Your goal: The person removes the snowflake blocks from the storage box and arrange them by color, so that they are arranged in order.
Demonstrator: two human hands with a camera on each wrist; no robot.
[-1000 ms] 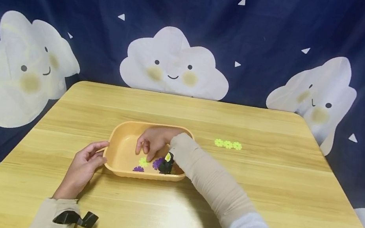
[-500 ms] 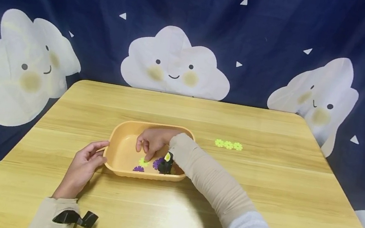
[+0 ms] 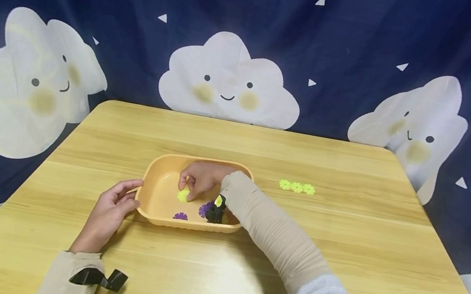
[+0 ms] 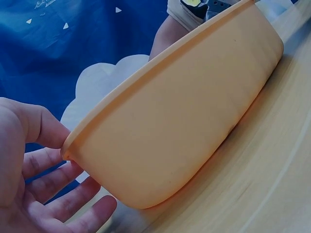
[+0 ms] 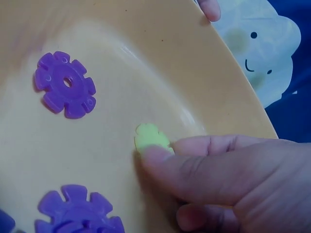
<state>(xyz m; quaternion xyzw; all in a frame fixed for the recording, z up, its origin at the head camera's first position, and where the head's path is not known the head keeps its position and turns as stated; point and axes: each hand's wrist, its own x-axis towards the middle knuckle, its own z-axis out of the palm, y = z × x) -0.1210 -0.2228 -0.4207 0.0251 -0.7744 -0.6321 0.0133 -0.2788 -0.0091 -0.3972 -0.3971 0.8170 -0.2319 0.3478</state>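
An orange plastic basin (image 3: 148, 215) sits left of the table's middle. My left hand (image 3: 106, 216) grips its left end, with the thumb over the rim and the fingers against the outer wall (image 4: 170, 121) in the left wrist view. My right hand (image 3: 204, 178) reaches down inside the basin. Between its thumb and finger it pinches a yellow flower-shaped interlocking disc (image 5: 148, 134). Two purple discs of the same kind show in the right wrist view: a single one (image 5: 66, 85) lying flat and another (image 5: 80, 211) cut by the lower edge.
To the right of the basin, several yellow flower discs (image 3: 297, 187) lie in a short row on the wooden table (image 3: 340, 246). Black straps sit on the wrists. Behind the table hangs a dark blue curtain (image 3: 351, 26) printed with white clouds.
My right hand has taken hold of the yellow disc and shifted it slightly toward the basin's far side. The left hand stays on the basin's end.
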